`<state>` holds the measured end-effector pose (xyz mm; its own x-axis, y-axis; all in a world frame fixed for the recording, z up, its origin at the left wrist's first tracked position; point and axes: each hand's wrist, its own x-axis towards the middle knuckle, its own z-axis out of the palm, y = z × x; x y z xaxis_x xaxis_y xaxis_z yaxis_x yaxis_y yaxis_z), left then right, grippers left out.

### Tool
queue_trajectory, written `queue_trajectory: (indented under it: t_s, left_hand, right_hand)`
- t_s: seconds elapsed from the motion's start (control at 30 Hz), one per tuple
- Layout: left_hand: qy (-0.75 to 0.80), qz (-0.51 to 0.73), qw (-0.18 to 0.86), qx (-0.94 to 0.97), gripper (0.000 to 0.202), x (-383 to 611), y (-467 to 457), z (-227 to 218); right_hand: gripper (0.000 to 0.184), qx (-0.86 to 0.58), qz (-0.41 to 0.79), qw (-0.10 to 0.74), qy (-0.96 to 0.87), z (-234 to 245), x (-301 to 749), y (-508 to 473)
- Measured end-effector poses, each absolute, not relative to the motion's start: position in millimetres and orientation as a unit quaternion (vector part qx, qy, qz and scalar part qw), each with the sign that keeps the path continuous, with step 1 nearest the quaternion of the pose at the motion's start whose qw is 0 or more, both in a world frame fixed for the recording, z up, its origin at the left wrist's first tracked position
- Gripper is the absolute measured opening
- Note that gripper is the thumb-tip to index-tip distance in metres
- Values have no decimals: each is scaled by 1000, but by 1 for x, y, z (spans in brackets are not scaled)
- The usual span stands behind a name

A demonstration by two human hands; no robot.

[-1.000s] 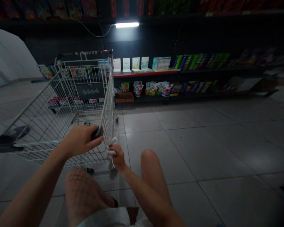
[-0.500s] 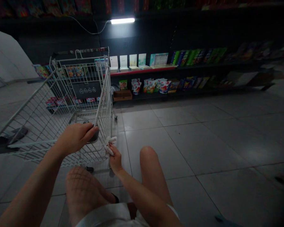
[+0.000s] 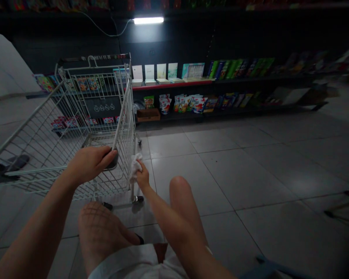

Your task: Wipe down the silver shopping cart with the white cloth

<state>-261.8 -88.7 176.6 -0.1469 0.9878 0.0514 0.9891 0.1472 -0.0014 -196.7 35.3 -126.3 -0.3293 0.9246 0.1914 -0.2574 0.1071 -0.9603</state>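
Note:
My left hand [image 3: 90, 165] is shut around a black-gripped part of a white wire shopping cart [image 3: 123, 112], near its rail. The cart stands in front of me, its long side angled away toward the shelves. My right hand [image 3: 143, 176] holds a crumpled white cloth [image 3: 135, 167] against the outside of the cart's near corner. Part of the cloth is hidden by my fingers. Below the hands, my bare knees [image 3: 180, 193] show, with the cart's lower frame and a caster [image 3: 138, 199] just ahead.
Dark store shelves [image 3: 221, 81] hold books and colourful packets, with a wooden tray [image 3: 148, 115] on the low shelf. A strip light [image 3: 148, 20] hangs above. A dark slipper [image 3: 19, 161] lies on the grey tile floor [image 3: 215, 174] beyond the cart's left side.
My right hand and the cloth have slid upward along the cart's side. The whole scene has drifted slightly left and up in the picture. My left hand keeps its hold.

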Motion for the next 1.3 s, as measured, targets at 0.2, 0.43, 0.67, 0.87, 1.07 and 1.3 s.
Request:
queue_trajectory:
  t_s: [0.2,0.43,0.67,0.87,1.07,1.3]
  left_hand:
    - [-748,-33,10,-663,42,-266,-89,176]
    - [-751,-44,5,-658,42,-274,-99,172]
    - [-753,-29,13,-658,40,-270,-101,174]
    - [-761,7,39,-648,38,-266,-107,173]
    - [-759,27,69,-646,36,-260,-107,172]
    - [-745,51,101,-658,38,-258,-103,171]
  right_hand:
    - [69,-293,625,456,-562,-134,-204,4]
    - [46,-256,579,523,-570,-107,-162,-33]
    - [58,-80,393,559,-726,-30,-206,18]
    - [60,-59,404,600,-688,-22,-174,-17]
    - [46,-8,263,579,-772,56,-162,32]
    - [30,32,111,368,-922,122,-217,134]
